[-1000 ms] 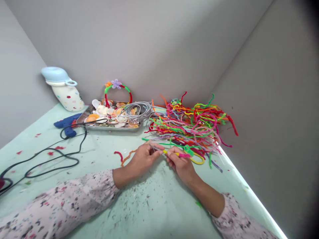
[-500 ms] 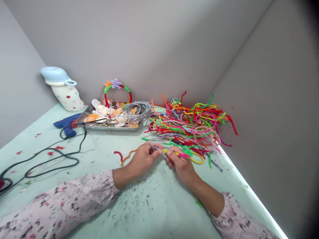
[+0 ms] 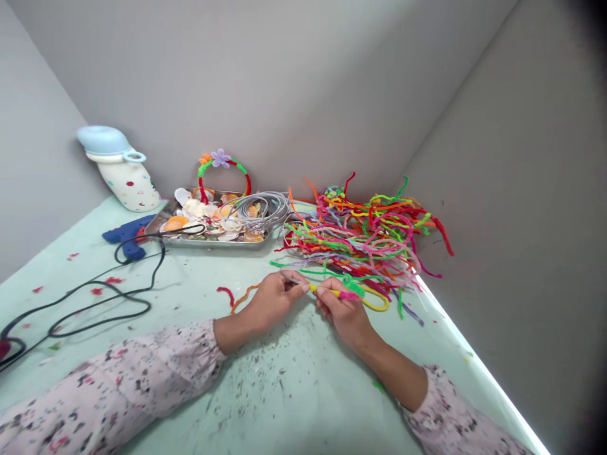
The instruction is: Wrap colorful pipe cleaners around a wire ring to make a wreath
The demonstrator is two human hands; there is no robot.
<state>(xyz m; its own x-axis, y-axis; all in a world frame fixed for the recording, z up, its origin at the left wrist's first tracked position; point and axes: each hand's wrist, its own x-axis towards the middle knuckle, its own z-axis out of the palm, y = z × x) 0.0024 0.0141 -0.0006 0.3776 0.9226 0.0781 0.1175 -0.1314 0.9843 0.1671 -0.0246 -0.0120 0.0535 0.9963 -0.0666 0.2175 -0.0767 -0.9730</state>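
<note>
Between my hands is a thin grey wire (image 3: pixel 294 279) partly covered by a yellow pipe cleaner (image 3: pixel 379 304). My left hand (image 3: pixel 272 302) is closed, its thumb and fingers pinching the bare grey part. My right hand (image 3: pixel 344 313) is closed around the yellow-covered part, its thumb and index finger near my left thumb. Beyond the right fingers the yellow length bends into a loop. A pink fuzzy section (image 3: pixel 349 295) and a green wound section (image 3: pixel 353 286) sit beside the right hand. The fingers partly hide where grey meets yellow.
A pile of colourful pipe cleaners (image 3: pixel 365 234) lies behind my hands. A metal tray (image 3: pixel 222 244) holds shells and coiled grey wire (image 3: pixel 265 212), with a decorated hoop (image 3: pixel 249 183) standing there. Leftward are a blue glue gun (image 3: pixel 128 230), its black cord (image 3: pixel 114 294) and a white bottle (image 3: pixel 126 180).
The green section has shifted slightly left and up beside my right hand, as if the held piece turned a little. Both hands keep nearly the same place and grip.
</note>
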